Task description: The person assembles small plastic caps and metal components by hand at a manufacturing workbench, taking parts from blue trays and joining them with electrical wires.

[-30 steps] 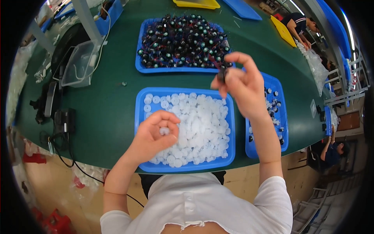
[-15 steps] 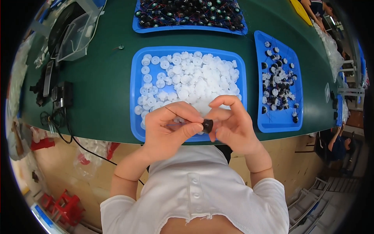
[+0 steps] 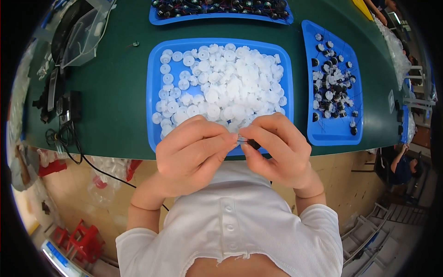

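Blue plastic is framing the middle tray (image 3: 152, 92), heaped with white round caps (image 3: 226, 87). Just in front of its near edge, the left hand (image 3: 194, 154) and right hand (image 3: 277, 152) are meeting fingertip to fingertip, both pinching a small black part (image 3: 251, 144) between them. Right of that tray, a narrower blue tray (image 3: 310, 92) is holding assembled black-and-white pieces (image 3: 333, 85). Left of the middle tray, bare green tabletop (image 3: 115, 101) is lying open up to a clear plastic bag (image 3: 87, 32).

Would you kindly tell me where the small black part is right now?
In the head view, the small black part sits pinched between the left hand and right hand, over the near edge of the blue tray.
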Available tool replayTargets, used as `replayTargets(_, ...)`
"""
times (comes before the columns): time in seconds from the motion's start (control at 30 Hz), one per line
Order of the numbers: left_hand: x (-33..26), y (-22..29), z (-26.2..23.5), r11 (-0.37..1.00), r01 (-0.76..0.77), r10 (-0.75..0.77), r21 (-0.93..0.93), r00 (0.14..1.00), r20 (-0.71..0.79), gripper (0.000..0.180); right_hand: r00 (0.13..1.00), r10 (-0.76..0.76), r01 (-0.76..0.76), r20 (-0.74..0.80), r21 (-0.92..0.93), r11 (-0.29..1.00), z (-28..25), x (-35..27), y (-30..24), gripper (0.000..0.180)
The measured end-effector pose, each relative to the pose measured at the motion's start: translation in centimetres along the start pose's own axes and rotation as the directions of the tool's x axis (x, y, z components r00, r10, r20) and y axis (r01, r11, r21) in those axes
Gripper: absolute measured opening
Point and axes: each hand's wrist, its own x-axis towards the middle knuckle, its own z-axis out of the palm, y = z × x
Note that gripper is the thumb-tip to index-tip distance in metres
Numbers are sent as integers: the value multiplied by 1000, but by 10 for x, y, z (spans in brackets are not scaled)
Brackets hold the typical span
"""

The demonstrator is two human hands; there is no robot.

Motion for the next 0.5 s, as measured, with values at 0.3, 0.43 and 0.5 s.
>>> replayTargets(0.3, 0, 9, 2, 888, 299, -327, -349, 945, -25, 18, 985, -172, 166, -12, -217, 962, 9, -2, 4, 28)
replayTargets(0.43, 0, 6, 0, 975, 154, -161, -162, 987, -27, 21, 989, -141, 132, -34, -200, 971, 7, -4, 2, 27)
replayTargets(0.5, 2, 6, -3, 995, -49, 46, 84, 998, 30, 25, 987, -149, 134, -60, -196, 971, 8, -3, 3, 26)
